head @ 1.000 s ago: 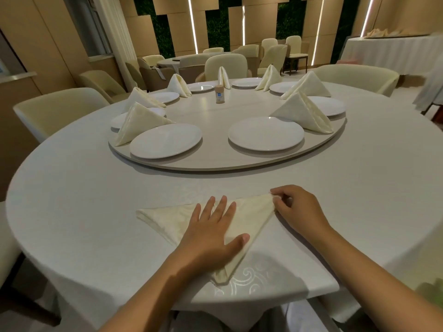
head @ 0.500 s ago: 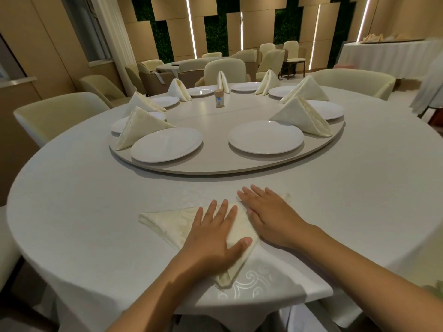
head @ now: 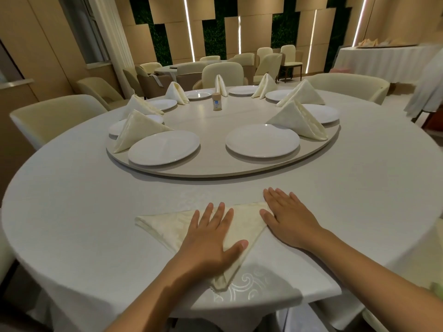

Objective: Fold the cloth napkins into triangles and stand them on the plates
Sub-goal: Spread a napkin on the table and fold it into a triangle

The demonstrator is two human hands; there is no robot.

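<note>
Head view: your left hand (head: 211, 238) lies flat, fingers spread, on the folded napkin (head: 167, 227) at the table's (head: 72, 212) six o'clock edge. Its long edge runs nine-to-three; its tip points at six. Your right hand (head: 287, 219) presses flat on its right corner.

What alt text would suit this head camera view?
Two hands, the left hand and right hand, press flat on a cream napkin folded into a triangle. Beyond, plates and standing napkins ring a turntable.
</note>
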